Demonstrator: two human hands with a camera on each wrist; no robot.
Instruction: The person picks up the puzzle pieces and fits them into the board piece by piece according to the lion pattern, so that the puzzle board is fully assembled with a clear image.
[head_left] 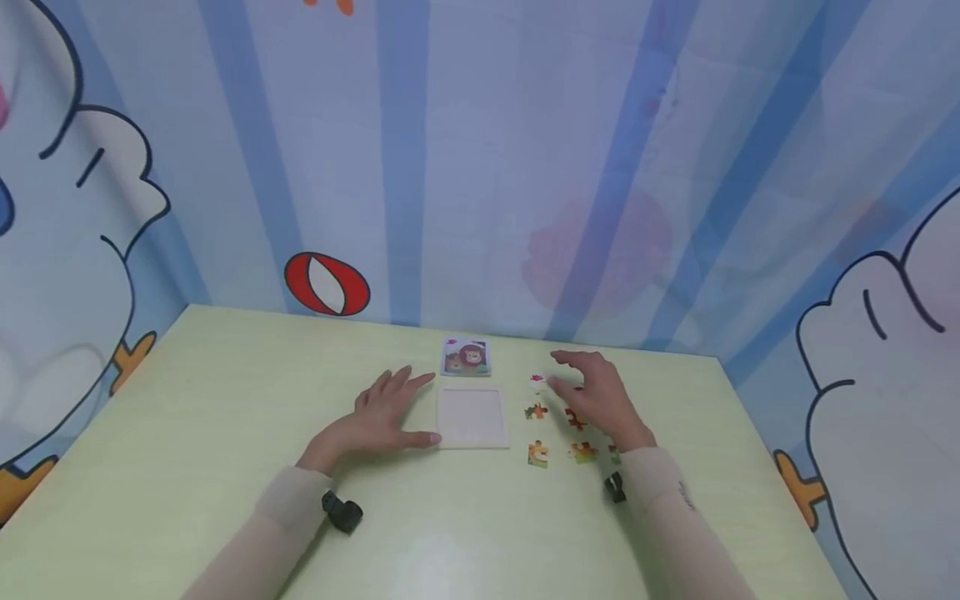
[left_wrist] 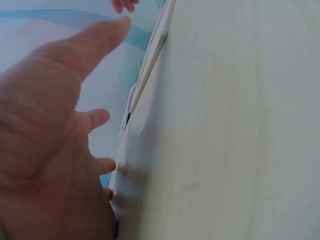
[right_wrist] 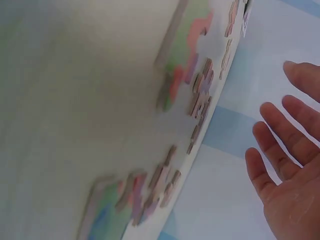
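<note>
A pale square puzzle frame [head_left: 472, 417] lies on the table, its inside bare. My left hand [head_left: 384, 414] is spread just left of it, the thumb tip at the frame's left edge. Behind the frame sits a picture card [head_left: 466, 357] with a lion on it. To the right, several puzzle pieces [head_left: 536, 412] lie apart from each other in rows. Over them hovers my right hand [head_left: 596, 396], fingers loosely bent, with nothing in its grasp; it hides some pieces. In the right wrist view its fingers stand apart above the pieces [right_wrist: 202, 87].
The light wooden table [head_left: 187, 417] ends at a blue striped cloth backdrop [head_left: 480, 167] with cartoon figures. A small black device is worn at each wrist, the left one [head_left: 342, 512] hanging beside the sleeve.
</note>
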